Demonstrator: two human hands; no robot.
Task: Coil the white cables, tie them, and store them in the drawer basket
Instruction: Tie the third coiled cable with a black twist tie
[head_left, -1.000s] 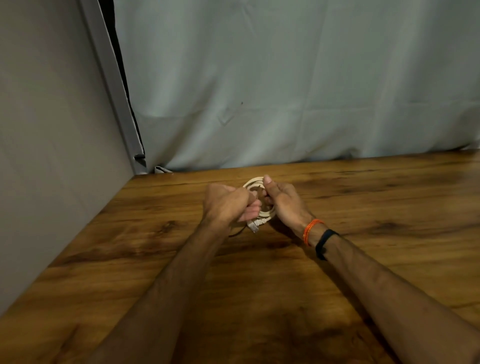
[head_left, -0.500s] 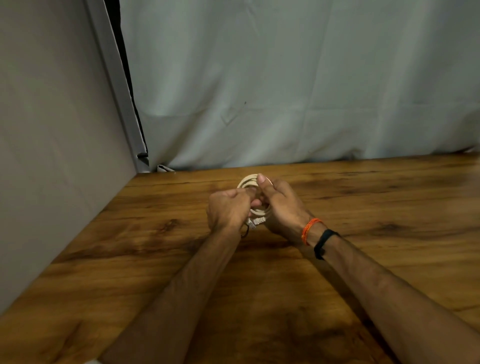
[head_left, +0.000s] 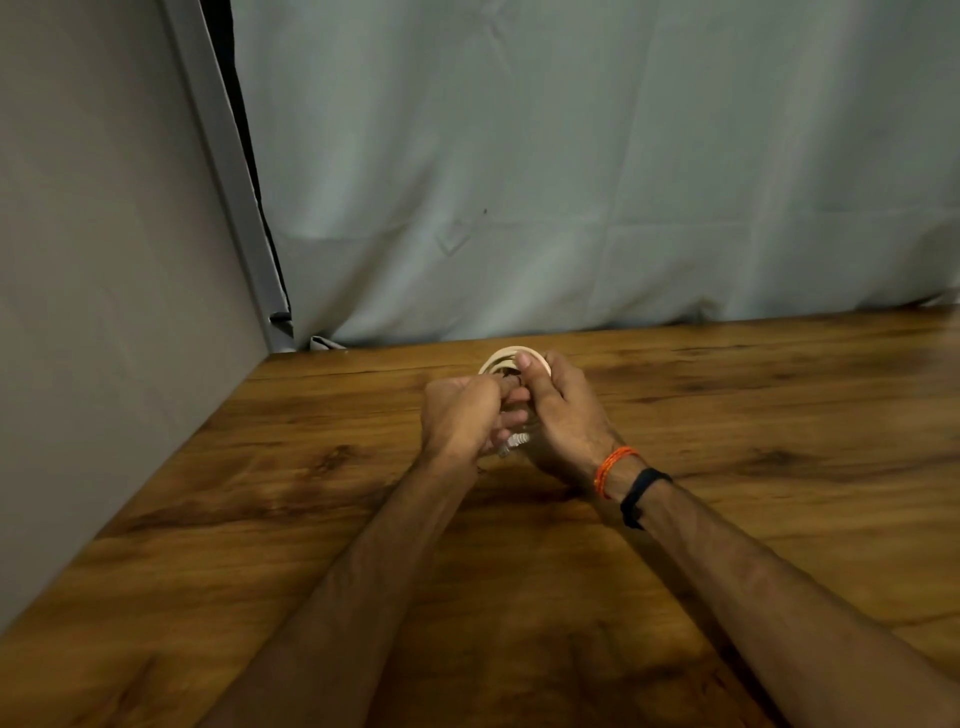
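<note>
Both hands' fingers (head_left: 525, 364) pinch coiled cable (head_left: 500, 359)

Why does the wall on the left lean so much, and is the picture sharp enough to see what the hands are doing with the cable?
Head view: the wide-angle lens bends the edges, so the left wall panel slants. Light is dim and soft; the wooden table shows faint sheen at far right and dark arm shadows near the bottom. The left hand and right hand hide most of the coiled white cable, and detail between them is slightly blurred.

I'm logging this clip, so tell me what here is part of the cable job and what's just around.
Job: coiled white cable; left hand and right hand, both gripping it.
Around: wooden table; grey curtain; orange thread and black band on right wrist.
</note>
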